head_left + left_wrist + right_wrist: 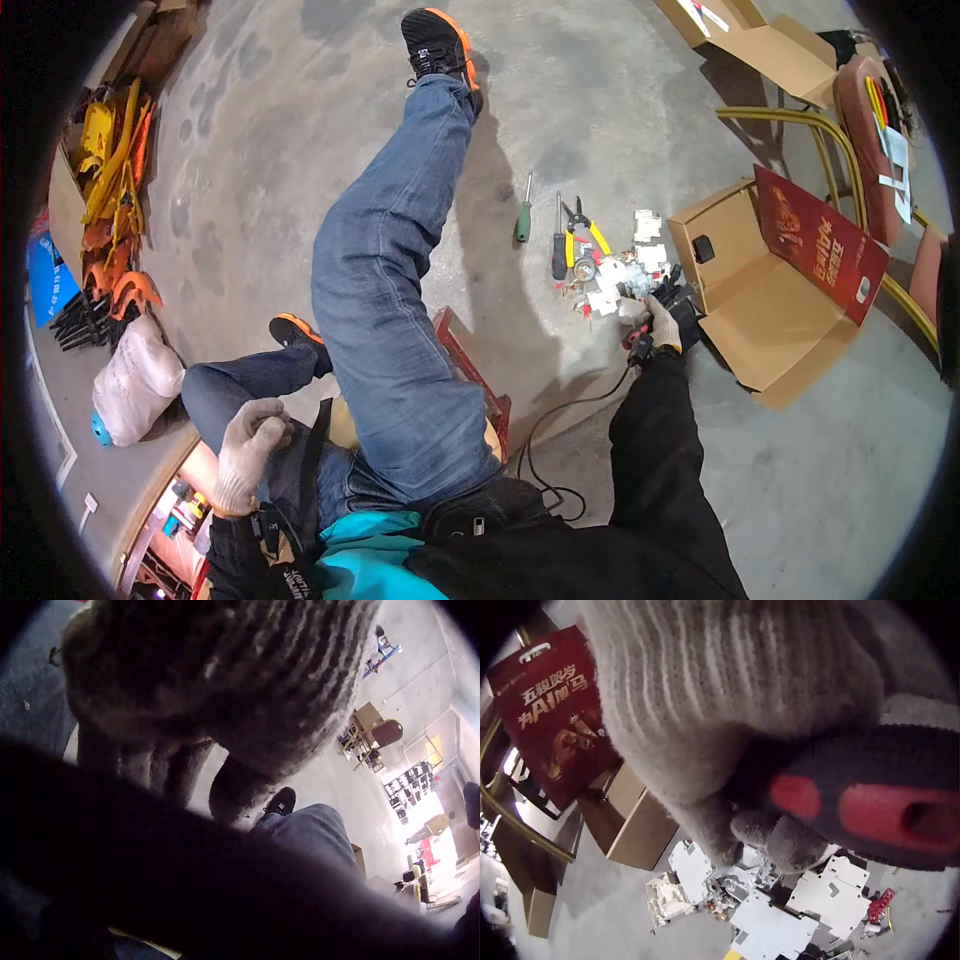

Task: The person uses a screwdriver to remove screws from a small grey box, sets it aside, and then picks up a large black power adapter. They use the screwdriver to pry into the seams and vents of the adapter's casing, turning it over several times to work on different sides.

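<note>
My gloved right hand is low at the right, beside a pile of white plastic housing pieces. It grips a black and red corded power tool, whose handle runs into the palm. The tool's far end is hidden by the hand. Below the curled fingertips, in the right wrist view, lie flat white housing pieces and small metal bits. My gloved left hand hangs loosely bent near the left thigh, holding nothing.
Left of the pile lie a green-handled screwdriver, a dark-handled screwdriver and yellow-handled pliers. An open cardboard box with a red flap stands right. The tool's cable loops over the floor near a red stool.
</note>
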